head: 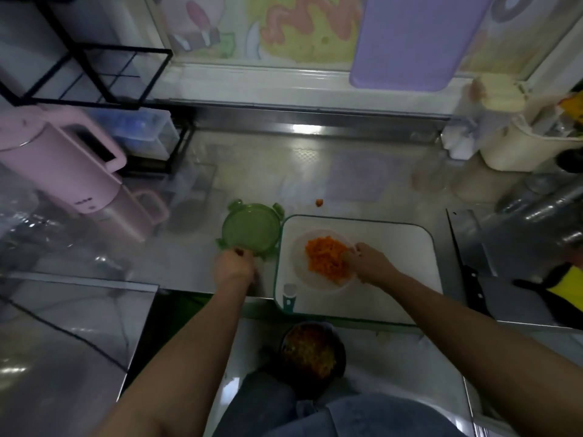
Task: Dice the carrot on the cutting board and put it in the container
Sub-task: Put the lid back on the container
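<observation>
Diced carrot (326, 255) sits in the container (303, 275) on the cutting board (394, 279) | your right hand (370, 261) grips its right rim | your left hand (235, 266) pinches the green lid (250, 228) by its near edge | lid lies just left of the container: likely a rightward carry.

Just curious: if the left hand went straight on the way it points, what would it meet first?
The green lid: the left hand seems to be gripping its near rim, though blur leaves that unsure.

Left hand's (235, 268) fingertips hidden at green lid (250, 228), pink kettle (56, 159) and purple board (410, 39) cut off by edges
</observation>
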